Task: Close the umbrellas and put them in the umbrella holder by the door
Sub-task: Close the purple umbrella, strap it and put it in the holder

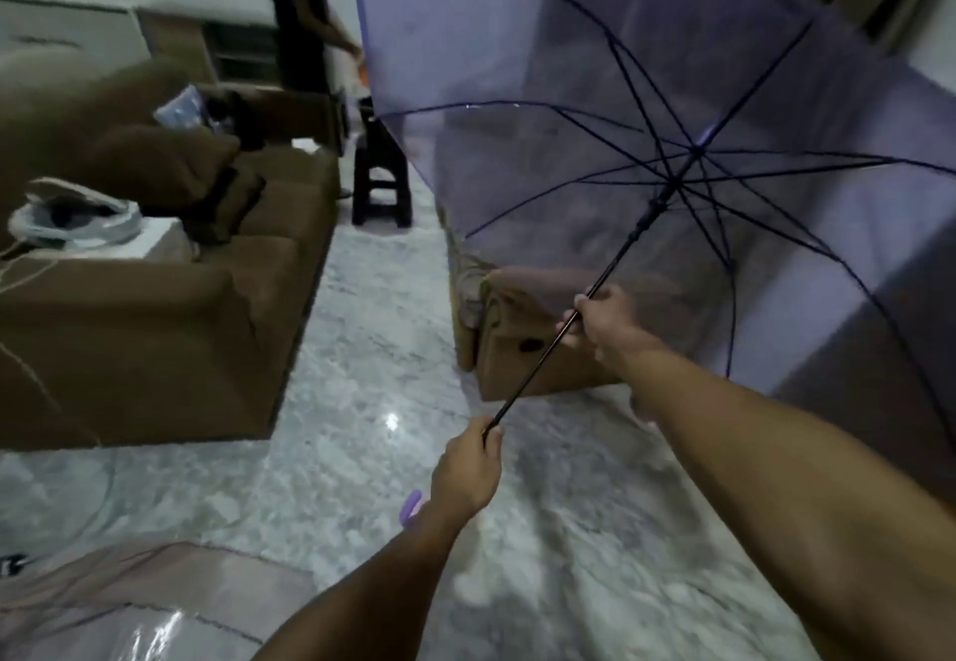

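Observation:
An open umbrella with a see-through purple canopy (595,107) fills the upper right, tilted away from me. Its thin black shaft (615,257) runs from the hub down to the lower left. My left hand (468,469) is closed around the bottom of the shaft, and the purple curved handle (412,508) sticks out below it. Higher up the shaft, my right hand (602,321) grips it below the runner. A second, pale see-through umbrella (129,609) lies open on the floor at the bottom left. No umbrella holder is in view.
A brown sofa (170,308) with bags and a white box stands on the left. A cardboard box (522,350) sits behind the canopy. A dark stool (383,184) and a person in dark clothes (297,14) are at the back. The floor is grey marble (372,350).

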